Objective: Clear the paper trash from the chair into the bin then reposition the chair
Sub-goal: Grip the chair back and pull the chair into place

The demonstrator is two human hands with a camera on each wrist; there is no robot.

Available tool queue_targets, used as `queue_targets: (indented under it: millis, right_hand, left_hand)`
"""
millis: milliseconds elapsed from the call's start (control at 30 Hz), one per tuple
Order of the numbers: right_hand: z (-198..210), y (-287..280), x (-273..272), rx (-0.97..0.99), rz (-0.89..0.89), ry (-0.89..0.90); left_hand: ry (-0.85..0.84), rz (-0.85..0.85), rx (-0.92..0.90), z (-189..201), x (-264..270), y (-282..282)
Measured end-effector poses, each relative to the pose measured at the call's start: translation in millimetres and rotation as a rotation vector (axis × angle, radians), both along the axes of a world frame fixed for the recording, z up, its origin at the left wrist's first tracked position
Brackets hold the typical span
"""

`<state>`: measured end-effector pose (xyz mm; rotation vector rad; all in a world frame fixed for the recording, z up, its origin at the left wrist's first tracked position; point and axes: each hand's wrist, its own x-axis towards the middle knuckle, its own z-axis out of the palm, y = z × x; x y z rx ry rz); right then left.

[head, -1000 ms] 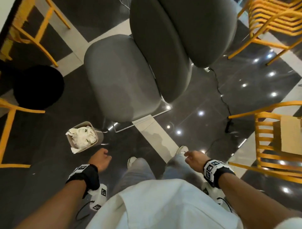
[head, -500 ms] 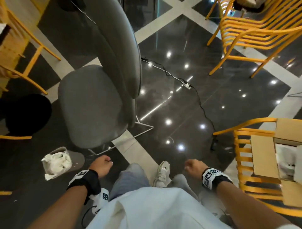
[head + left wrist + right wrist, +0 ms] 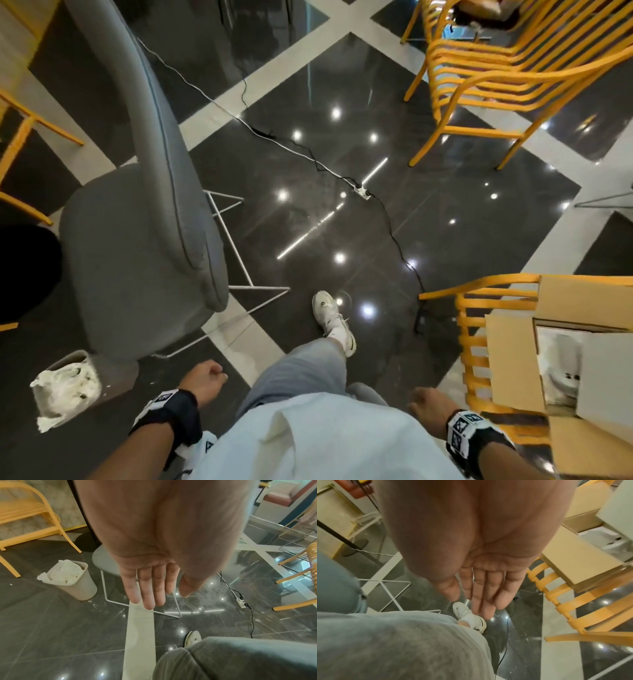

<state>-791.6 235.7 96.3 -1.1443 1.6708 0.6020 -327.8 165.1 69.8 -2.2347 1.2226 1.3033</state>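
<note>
The grey upholstered chair [image 3: 137,240] on a thin white wire frame [image 3: 142,607] stands at my left, its seat bare. A small grey bin [image 3: 85,373] stuffed with white crumpled paper [image 3: 65,387] sits on the floor just in front of the chair's seat; the left wrist view shows the bin [image 3: 75,582] too. My left hand [image 3: 205,377] hangs empty beside my leg, its fingers [image 3: 147,588] straight and relaxed. On the other side, my right hand [image 3: 428,407] hangs low with fingers [image 3: 488,596] straight, holding nothing.
Yellow slatted chairs stand at the far right [image 3: 496,68], near right [image 3: 479,342] and left [image 3: 20,137]. A cardboard box [image 3: 565,342] lies on the near right chair. A power strip [image 3: 363,192] with cables crosses the dark glossy floor ahead.
I have stepped to the right past the grey chair, so the chair and bin have slid left in view. Both hands stay low and empty.
</note>
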Motion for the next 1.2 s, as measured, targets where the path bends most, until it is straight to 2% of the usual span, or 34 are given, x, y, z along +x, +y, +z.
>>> queue_targets:
  millis: [200, 300, 400, 467, 533, 700, 833, 933, 1033, 1100, 1200]
  right_hand:
    - [-5.9, -63.0, -81.6, 0.04, -0.024, 0.03]
    - [-9.7, -97.1, -112.5, 0.032, 0.011, 0.071]
    - [-2.8, -143.4, -131.5, -0.005, 0.028, 0.116]
    - [5.0, -185.6, -132.5, 0.007, 0.106, 0.1]
    - [11.0, -231.1, -130.5, 0.03, 0.231, 0.103]
    - [-11.2, -355.9, -137.9, -0.02, 0.513, 0.105]
    - [25.8, -458.9, -72.0, -0.032, 0.853, 0.056]
    - [33.3, -533.2, -30.3, -0.078, 1.078, 0.015]
    - [21.0, -610.1, 2.6, -0.087, 1.284, -0.05]
    - [-6.8, -661.8, 16.5, -0.088, 1.365, -0.087]
    - [-7.4, -715.3, 59.9, -0.199, 1.495, -0.19]
  left_hand:
    - [0.047, 0.076, 0.065, -8.6, -54.1, -66.4]
    - [0.098, 0.171, 0.04, -5.2, -72.8, -104.2]
    - [0.123, 0.297, -0.013, -25.0, -72.8, -122.6]
    - [0.141, 0.353, -0.031, -47.3, -67.5, -127.1]
    - [0.15, 0.386, -0.05, -43.5, -72.3, -138.4]
    - [0.107, 0.543, -0.105, 15.0, -97.4, -164.4]
    - [0.069, 0.706, -0.121, 43.8, -120.8, -170.4]
    - [0.029, 0.831, -0.191, 75.7, -145.3, -182.3]
    - [-0.122, 0.932, -0.438, 124.1, -175.4, -206.6]
    - [-0.302, 0.96, -0.619, 159.8, -189.7, -226.0]
    - [-0.614, 0.986, -0.924, 219.1, -208.5, -258.4]
